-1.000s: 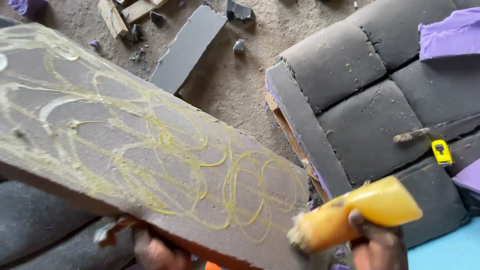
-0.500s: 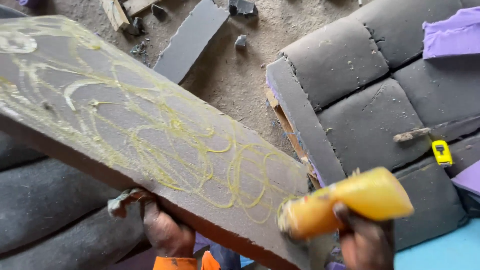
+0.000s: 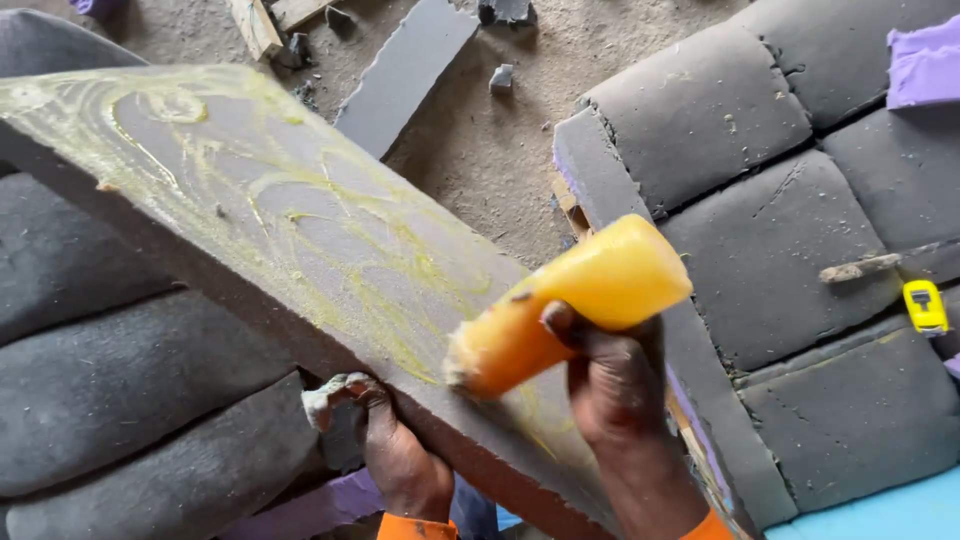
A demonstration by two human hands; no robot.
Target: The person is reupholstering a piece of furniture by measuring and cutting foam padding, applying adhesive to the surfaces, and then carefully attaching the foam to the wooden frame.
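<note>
While my right hand wraps around the yellow-orange bottle, its fingers are closed tight on the bottle's middle and the nozzle end presses against the grey foam slab. That bottle lies tilted, with its wide base up and to the right and its narrow, crusted tip down and to the left, touching the slab near its lower edge. Loops and smears of yellow glue cover the slab's top face, thickest toward the far left corner and thinning near the bottle. My left hand grips the slab from below, fingers curled shut on its near edge, with pale dried glue on the fingertips. I am holding the slab slanted, its left end high and its right end dropping toward me. Orange cuffs show at both wrists.

Under the slab on the left sits a dark grey padded cushion with rounded channels. To the right lies another padded grey cushion panel, quilted into squares, with bare wood showing at its left edge. On that panel rest a small yellow tape measure and, just beside it, a short dirty stick-like tool. A purple foam piece lies at the panel's upper right corner. Beyond the slab, the dusty floor holds a long grey foam strip and 2 wood offcuts.
</note>
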